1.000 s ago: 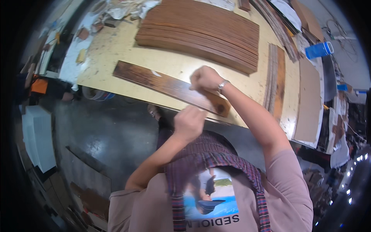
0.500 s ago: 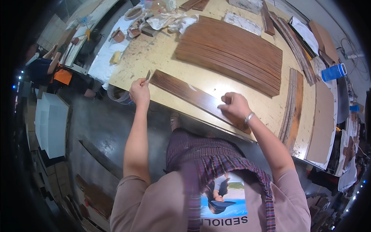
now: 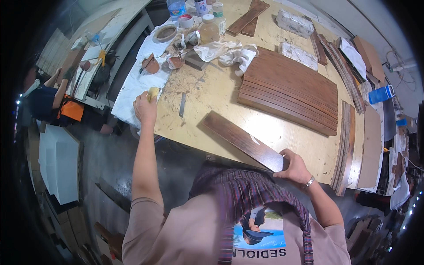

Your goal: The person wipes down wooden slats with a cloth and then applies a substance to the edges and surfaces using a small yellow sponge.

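Observation:
My left hand (image 3: 145, 107) is closed on a small yellow sponge (image 3: 153, 93) at the table's left edge, beside the white cloth. My right hand (image 3: 295, 168) grips the near right end of a dark brown wooden board (image 3: 240, 139), with thumb and fingers around its edge. The board lies slantwise along the table's front edge and has a small pale patch on its face. A thin flat metal blade (image 3: 182, 104) rests on the table between my left hand and the board.
A stack of brown boards (image 3: 287, 90) stands behind the board. Rags (image 3: 238, 56), a bottle (image 3: 208, 30) and bowls crowd the far left. Narrow strips (image 3: 343, 145) lie at the right, near a blue jug (image 3: 381, 94). Another person (image 3: 48, 95) works at the left bench.
My left hand has put the metal blade down on the table and moved left to take hold of the sponge. My right hand has shifted to the board's right end and grips it.

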Available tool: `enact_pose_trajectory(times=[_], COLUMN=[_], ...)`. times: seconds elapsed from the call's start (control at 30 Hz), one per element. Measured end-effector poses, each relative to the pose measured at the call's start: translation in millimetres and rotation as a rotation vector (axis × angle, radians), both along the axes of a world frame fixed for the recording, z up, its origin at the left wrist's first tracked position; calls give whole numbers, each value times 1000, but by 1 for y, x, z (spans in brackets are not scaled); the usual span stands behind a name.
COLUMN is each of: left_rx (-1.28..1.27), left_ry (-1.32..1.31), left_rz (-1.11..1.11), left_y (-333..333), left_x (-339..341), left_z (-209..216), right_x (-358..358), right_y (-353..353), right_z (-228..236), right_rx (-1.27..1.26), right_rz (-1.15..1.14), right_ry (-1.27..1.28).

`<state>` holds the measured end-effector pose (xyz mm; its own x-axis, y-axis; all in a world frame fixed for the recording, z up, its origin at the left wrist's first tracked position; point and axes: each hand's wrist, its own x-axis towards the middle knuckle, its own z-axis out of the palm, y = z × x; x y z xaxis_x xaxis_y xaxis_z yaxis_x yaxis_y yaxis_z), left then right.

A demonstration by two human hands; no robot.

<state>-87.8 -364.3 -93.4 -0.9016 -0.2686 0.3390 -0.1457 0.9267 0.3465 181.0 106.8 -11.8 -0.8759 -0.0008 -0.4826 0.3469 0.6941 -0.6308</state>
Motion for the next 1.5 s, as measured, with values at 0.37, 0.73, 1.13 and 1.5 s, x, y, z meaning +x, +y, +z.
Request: enact_pose_trajectory(times=[0.37,0.73,1.13,1.5], left_rx=[1351,1419,513,540], left_ry=[76,-206,286,5], left_rz=[-495,-963,-878,-1389], left_y=[78,188,233,249], left_x=[-3,17,-7,103], left_z=[75,124,118,112], right_x=[-22,-21,7,13], right_y=[-75,-62,-30,-7], right_z=[17,53,50,50], right_rx=[-289,-130,-205,-128], right_rz=[-537,-610,-648,-665], right_ry=[279,273,219,237])
